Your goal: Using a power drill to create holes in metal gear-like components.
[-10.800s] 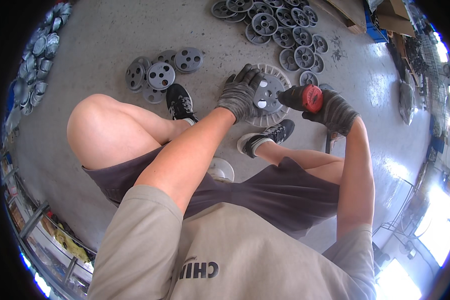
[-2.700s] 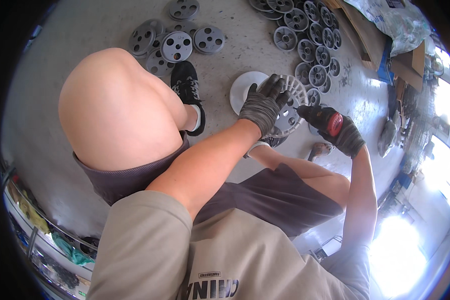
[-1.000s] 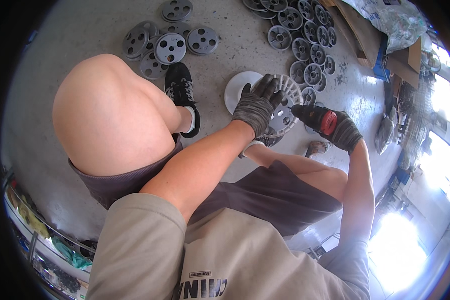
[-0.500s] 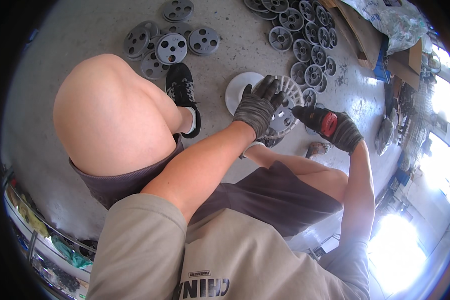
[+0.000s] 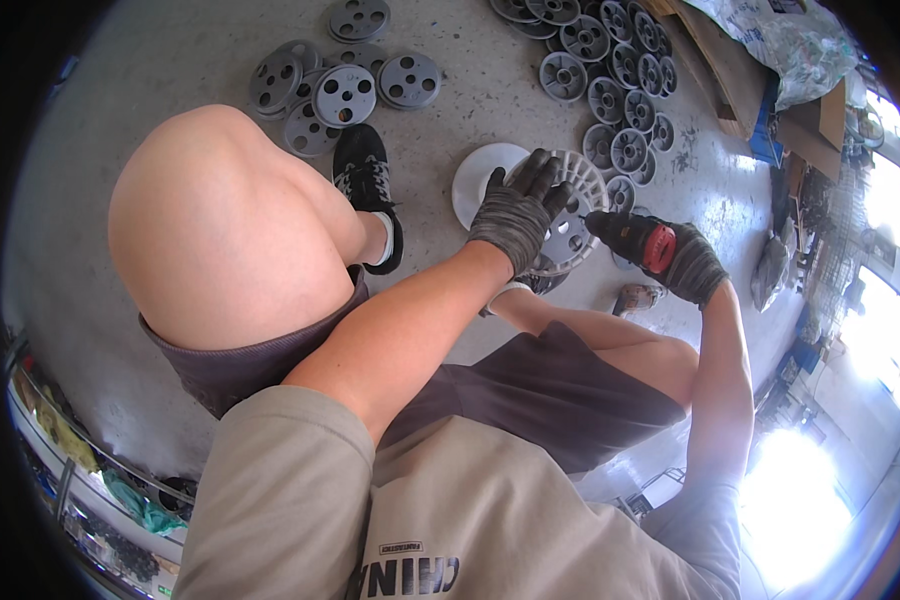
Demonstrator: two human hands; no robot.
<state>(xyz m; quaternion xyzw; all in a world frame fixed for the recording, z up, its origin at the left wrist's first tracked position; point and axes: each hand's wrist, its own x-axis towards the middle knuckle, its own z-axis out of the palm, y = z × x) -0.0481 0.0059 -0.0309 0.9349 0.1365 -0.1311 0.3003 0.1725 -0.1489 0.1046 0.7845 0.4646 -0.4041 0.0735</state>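
A pale wheel with a slotted rim (image 5: 593,178) and a grey holed centre (image 5: 568,238) is tilted in front of my lower legs. My left hand (image 5: 518,213), in a dark striped glove, lies across its left side, fingers stretched out and thumb apart. Part of the wheel is hidden under that hand. My gloved right hand (image 5: 692,268) is closed round a black and red power drill (image 5: 638,240). The drill's tip points left and meets the wheel's right edge; whether it touches I cannot tell. Behind my left hand a plain white disc (image 5: 480,180) lies on the floor.
Several grey holed discs (image 5: 345,95) lie beyond my left shoe (image 5: 362,175). Many grey spoked wheels (image 5: 627,150) are heaped at the far right. Cardboard (image 5: 718,70) and clear plastic bags (image 5: 800,55) stand past them. A brown-patterned object (image 5: 638,298) lies below the drill.
Almost nothing differs. Both hands, the drill and the wheel hold their places; the whole view has shifted very slightly.
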